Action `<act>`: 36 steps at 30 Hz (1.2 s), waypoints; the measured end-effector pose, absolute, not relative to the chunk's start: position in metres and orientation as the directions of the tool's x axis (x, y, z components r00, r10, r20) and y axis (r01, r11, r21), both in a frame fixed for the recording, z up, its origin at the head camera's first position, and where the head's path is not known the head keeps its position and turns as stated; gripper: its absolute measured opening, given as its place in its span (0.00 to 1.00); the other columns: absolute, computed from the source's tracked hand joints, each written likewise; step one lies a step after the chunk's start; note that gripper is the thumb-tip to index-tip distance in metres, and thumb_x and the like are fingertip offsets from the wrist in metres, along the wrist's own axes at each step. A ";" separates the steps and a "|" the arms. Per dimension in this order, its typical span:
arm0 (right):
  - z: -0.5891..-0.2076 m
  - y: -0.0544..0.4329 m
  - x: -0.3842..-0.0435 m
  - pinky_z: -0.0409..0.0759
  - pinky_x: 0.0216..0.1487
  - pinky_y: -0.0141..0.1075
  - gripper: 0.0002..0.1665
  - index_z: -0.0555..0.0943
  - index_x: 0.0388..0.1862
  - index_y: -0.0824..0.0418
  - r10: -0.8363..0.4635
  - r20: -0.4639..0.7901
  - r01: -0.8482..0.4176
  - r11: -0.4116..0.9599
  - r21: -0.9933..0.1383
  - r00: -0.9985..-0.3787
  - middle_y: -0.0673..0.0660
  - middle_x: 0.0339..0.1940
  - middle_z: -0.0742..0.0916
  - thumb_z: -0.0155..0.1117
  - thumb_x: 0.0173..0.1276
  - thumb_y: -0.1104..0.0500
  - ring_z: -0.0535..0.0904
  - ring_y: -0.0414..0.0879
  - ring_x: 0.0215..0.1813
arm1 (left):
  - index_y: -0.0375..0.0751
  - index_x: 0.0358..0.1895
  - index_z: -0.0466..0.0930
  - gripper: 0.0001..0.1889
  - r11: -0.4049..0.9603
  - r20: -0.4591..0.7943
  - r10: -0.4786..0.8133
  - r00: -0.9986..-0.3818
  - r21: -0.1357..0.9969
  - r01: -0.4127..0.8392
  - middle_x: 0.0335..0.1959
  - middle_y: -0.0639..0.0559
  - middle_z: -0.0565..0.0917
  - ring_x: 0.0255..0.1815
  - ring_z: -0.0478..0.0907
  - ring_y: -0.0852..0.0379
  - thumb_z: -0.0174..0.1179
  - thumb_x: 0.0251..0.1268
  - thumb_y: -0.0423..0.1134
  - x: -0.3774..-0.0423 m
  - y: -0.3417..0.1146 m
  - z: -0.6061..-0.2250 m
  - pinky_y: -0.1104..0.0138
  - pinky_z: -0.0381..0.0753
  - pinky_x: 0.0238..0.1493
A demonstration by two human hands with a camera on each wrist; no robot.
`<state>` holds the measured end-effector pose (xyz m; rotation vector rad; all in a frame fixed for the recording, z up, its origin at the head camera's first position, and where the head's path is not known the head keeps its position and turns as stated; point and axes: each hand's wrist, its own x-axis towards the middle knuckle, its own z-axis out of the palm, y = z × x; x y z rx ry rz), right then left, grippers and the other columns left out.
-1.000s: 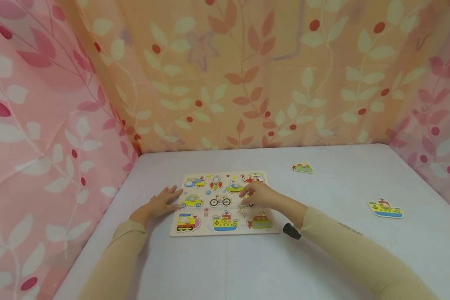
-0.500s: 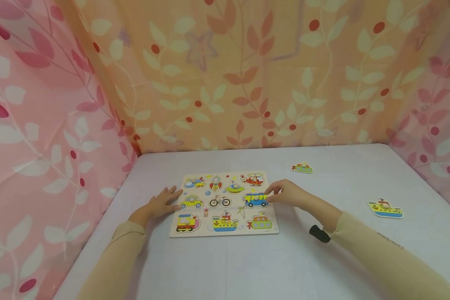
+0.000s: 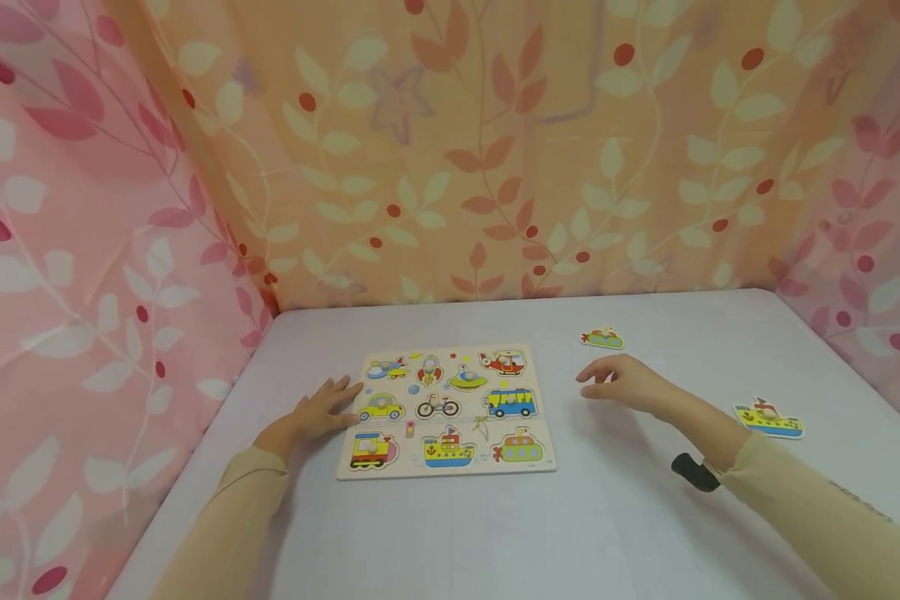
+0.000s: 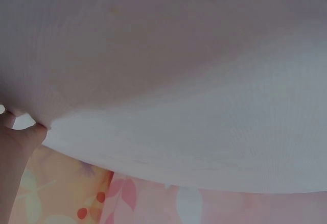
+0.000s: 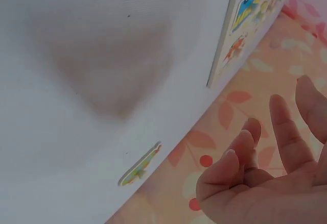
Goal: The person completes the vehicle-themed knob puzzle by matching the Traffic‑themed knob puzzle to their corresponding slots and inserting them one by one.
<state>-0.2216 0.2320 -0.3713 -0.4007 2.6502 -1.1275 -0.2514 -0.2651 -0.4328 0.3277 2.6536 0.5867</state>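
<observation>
A wooden peg puzzle board (image 3: pixel 420 430) with vehicle pictures lies on the table. My left hand (image 3: pixel 317 417) rests flat at its left edge, fingers spread, fingertips touching the board beside the yellow car piece (image 3: pixel 381 407). My right hand (image 3: pixel 630 385) hovers over the table to the right of the board, fingers loosely bent, holding nothing; the right wrist view shows the hand (image 5: pixel 265 178) with bare fingers. The blue bus piece (image 3: pixel 512 402) sits in its place on the board. Beyond the right hand lies a green submarine piece (image 3: pixel 603 338); a yellow and blue ship piece (image 3: pixel 771 418) lies farther right.
On the board, the printed ship (image 3: pixel 448 450) and submarine (image 3: pixel 519 448) spots show no knobs. Other pieces, such as the train (image 3: pixel 372 450) and helicopter (image 3: pixel 504 362), have knobs. Patterned curtains (image 3: pixel 450 150) stand behind and beside the white table (image 3: pixel 435 533).
My right hand has left the bus piece on the board and moved right, off the board and over the table. The left hand stays at the board's left edge.
</observation>
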 end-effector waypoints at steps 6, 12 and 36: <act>-0.369 0.259 -0.217 0.72 0.31 0.36 0.19 0.81 0.51 0.70 -0.344 -0.100 -0.167 0.667 -0.726 -0.934 0.54 0.33 0.77 0.68 0.65 0.59 0.70 0.47 0.33 | 0.46 0.77 0.52 0.41 0.894 -0.343 0.284 -0.895 0.432 0.118 0.78 0.38 0.44 0.77 0.31 0.33 0.57 0.67 0.58 -0.254 -0.264 -0.435 0.33 0.32 0.68; -0.364 0.293 -0.214 0.73 0.32 0.35 0.21 0.81 0.51 0.69 -0.351 -0.079 -0.202 0.692 -0.693 -0.933 0.53 0.36 0.80 0.68 0.64 0.57 0.72 0.46 0.36 | 0.46 0.77 0.52 0.41 0.894 -0.345 0.283 -0.895 0.432 0.116 0.78 0.38 0.44 0.76 0.31 0.33 0.57 0.67 0.58 -0.254 -0.265 -0.436 0.33 0.31 0.67; -0.393 0.433 -0.204 0.73 0.47 0.66 0.14 0.84 0.50 0.57 -0.366 -0.091 -0.247 0.772 -0.586 -0.926 0.52 0.52 0.80 0.66 0.66 0.56 0.67 0.26 0.50 | 0.44 0.77 0.53 0.41 0.893 -0.338 0.293 -0.894 0.432 0.129 0.78 0.37 0.45 0.76 0.32 0.33 0.56 0.67 0.58 -0.251 -0.264 -0.434 0.32 0.32 0.67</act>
